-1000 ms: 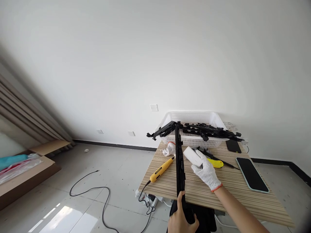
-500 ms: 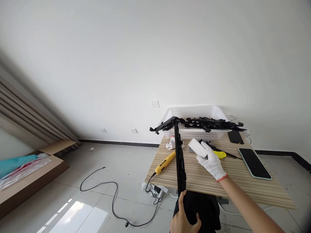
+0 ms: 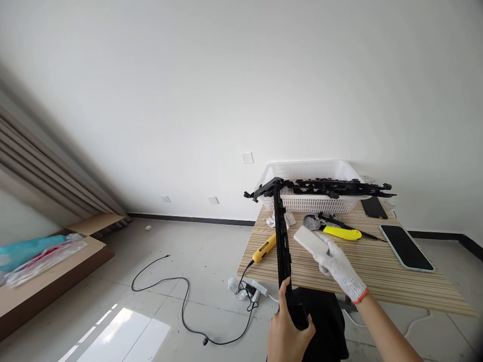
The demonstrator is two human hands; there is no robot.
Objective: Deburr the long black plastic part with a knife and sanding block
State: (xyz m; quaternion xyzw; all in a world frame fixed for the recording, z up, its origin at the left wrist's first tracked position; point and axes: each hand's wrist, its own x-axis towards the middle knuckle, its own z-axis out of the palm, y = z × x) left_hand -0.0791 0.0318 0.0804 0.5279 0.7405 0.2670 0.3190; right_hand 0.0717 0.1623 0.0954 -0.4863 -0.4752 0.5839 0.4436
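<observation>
My bare left hand [image 3: 290,324] is closed around the near end of a long black plastic trim strip [image 3: 282,239] with small clips along its side. The strip points away from me, its far end meeting an angled black piece [image 3: 268,190] at the basket's front left. In a white knit glove with an orange cuff, my right hand [image 3: 341,269] grips a flat white rectangular block [image 3: 310,241]. The block is held above the table, to the right of the strip and apart from it. Its material cannot be made out.
Black trim pieces [image 3: 339,188] lie across a white plastic basket [image 3: 313,205]. The wooden table [image 3: 407,294] carries a yellow corded tool [image 3: 264,248], a yellow-handled tool [image 3: 342,233], a grey cloth [image 3: 311,221], a white glove [image 3: 289,219] and two phones [image 3: 406,247]. A black cable [image 3: 184,301] trails over the floor.
My right hand has drawn the white block nearer to me and slightly left, uncovering the grey cloth. My left hand keeps its hold on the strip. The view has shifted a little.
</observation>
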